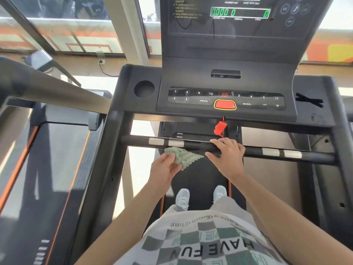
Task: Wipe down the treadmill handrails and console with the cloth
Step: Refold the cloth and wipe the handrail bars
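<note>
A black front handrail bar [137, 140] with silver sensor pads crosses the treadmill below the console [225, 85]. My left hand [165, 169] pinches a green ribbed cloth [181, 156] just in front of the bar, left of centre; the cloth hangs close to the bar, and contact is unclear. My right hand [228, 153] rests over the middle of the bar, fingers curled on top and thumb beneath. Side handrails [114, 134] run back on both sides. The console's button panel [225, 100] and lit display [239, 13] sit above.
A red safety clip [219, 129] hangs on a cord from the red stop key [225, 104]. A round cup holder [144, 89] is at the console's left. Another treadmill [47, 150] stands to the left. My feet stand on the belt [200, 175].
</note>
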Tool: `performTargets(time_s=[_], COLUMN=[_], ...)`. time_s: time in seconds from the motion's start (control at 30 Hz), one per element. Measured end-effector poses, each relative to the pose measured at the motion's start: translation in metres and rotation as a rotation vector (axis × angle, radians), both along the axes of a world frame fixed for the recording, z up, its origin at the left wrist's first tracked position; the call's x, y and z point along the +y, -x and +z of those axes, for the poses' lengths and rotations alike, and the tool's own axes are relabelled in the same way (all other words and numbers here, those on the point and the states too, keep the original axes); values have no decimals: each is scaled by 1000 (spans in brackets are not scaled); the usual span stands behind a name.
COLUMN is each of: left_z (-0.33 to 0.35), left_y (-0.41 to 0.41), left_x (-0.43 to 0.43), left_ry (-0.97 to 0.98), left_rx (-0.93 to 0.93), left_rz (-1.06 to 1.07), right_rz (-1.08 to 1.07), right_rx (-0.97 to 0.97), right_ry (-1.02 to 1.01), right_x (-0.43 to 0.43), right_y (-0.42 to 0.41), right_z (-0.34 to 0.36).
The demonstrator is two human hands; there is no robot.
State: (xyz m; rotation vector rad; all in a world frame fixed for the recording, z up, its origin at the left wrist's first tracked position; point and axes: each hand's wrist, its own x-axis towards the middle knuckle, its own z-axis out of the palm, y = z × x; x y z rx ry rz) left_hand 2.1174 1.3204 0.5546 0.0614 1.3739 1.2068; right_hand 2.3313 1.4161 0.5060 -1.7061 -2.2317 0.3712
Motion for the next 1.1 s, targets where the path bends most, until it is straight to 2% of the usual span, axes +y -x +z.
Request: performTargets(time_s=[0.2,0.3,0.37,0.43,0.53,0.67,0.87,0.97,1.1], left_z=[27,37,35,23,1,-8,-12,-12,-15], left_y=[52,89,108,114,108,94,75,63,45], left_x=[-4,-1,3,9,9,9,19,22,29], left_ry=[-103,-22,11,65,113,133,199,155,-47], left_rx=[799,1217,1513,1690,1792,1823,1813,1828,1830], left_rz=[-144,-276,-415,-630,-823,-779,-834,-865,-856], right_rz=[-14,-14,-9,-5,-10,-16,-33,-30,-16], right_rx=[30,24,24,24,21,31,38,44,42], right_ry=[-6,15,26,40,56,63,55,40,37], right_x=[0,2,3,4,5,5,5,5,4], right_y=[3,3,3,3,3,2,5,5,3], right_z=[1,2,3,4,5,5,4,2,3])
